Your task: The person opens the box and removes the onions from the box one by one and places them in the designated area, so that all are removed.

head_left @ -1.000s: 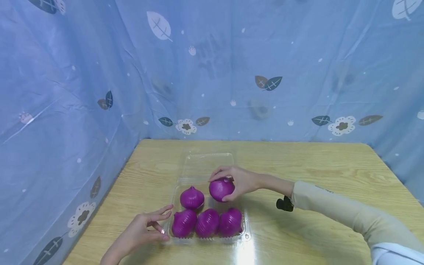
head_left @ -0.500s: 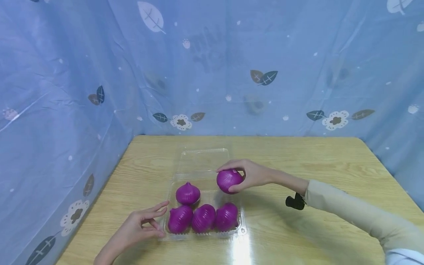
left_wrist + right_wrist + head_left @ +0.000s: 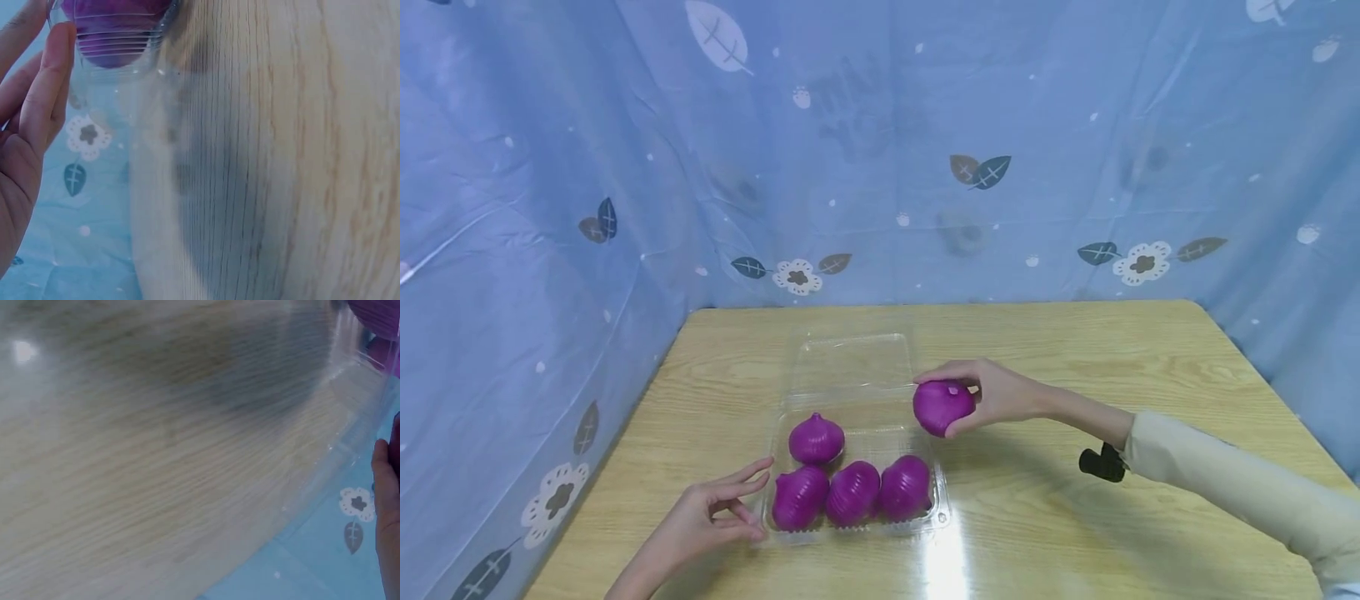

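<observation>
The left hand point(image 3: 718, 512) stood at the near left corner of the clear tray point(image 3: 942, 508), fingers loosely bent and apart, the tips at its side; whether they pressed it I could not tell. Inside, the back onion point(image 3: 816, 440) sat upright, stem up, on the left, behind a front row of three: left onion point(image 3: 801, 498), middle onion point(image 3: 853, 493), right onion point(image 3: 906, 488). The lid point(image 3: 853, 362) lay back beyond them on the table point(image 3: 1075, 350).

Farther right, the held onion point(image 3: 942, 408) was gripped between the thumb and fingers of the right hand point(image 3: 1000, 396), at the tray's back right edge. The bare back right part of the tray lay left of it and slightly nearer the person; the right hand was the closer one to it. Roundish, that onion showed no clear long axis.

Its height above the edge was hard to judge, and fingers hid its right side. The right wrist view cut off most of the hand; the left wrist view cropped the tray.
</observation>
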A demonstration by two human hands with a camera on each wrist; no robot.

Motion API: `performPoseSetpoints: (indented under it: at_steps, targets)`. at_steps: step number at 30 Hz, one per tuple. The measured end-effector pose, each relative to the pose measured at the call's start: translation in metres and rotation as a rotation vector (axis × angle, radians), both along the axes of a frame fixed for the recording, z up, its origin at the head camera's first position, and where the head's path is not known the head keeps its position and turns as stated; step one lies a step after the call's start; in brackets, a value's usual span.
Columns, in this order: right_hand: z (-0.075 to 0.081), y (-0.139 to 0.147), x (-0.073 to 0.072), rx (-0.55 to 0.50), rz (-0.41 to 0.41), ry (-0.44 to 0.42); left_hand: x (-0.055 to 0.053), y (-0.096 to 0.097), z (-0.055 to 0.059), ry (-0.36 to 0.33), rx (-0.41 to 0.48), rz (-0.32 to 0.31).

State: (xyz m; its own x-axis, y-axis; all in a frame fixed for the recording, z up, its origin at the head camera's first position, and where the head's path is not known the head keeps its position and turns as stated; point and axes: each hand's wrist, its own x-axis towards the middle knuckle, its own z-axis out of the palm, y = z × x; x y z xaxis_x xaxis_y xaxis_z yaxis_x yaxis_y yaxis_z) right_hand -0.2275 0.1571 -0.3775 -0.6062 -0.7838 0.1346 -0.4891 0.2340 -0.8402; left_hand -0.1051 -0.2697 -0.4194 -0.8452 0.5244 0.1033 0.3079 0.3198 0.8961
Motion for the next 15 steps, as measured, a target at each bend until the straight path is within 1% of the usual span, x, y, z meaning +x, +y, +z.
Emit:
performPoseSetpoints:
  at_steps: [3,6,10,11,12,15]
  targets:
    - [-0.003,0.008,0.003,-0.002,-0.018,0.02,0.001,0.001,0.0,-0.007,0.01,-0.009]
    - [-0.005,0.016,0.007,-0.018,-0.038,-0.015,0.001,0.0,0.001,-0.015,-0.003,-0.001]
    - [-0.009,0.025,0.012,-0.032,-0.055,-0.049,0.002,-0.001,0.0,-0.004,-0.022,0.024]
    - [-0.011,0.027,0.014,-0.024,-0.059,-0.041,0.002,-0.001,0.0,-0.001,-0.018,0.025]
    - [-0.013,0.029,0.016,-0.005,-0.063,-0.012,0.001,-0.001,-0.001,0.004,-0.012,0.022]
    - [-0.019,0.034,0.022,0.06,-0.069,0.101,0.001,0.0,-0.003,0.024,0.008,0.001]
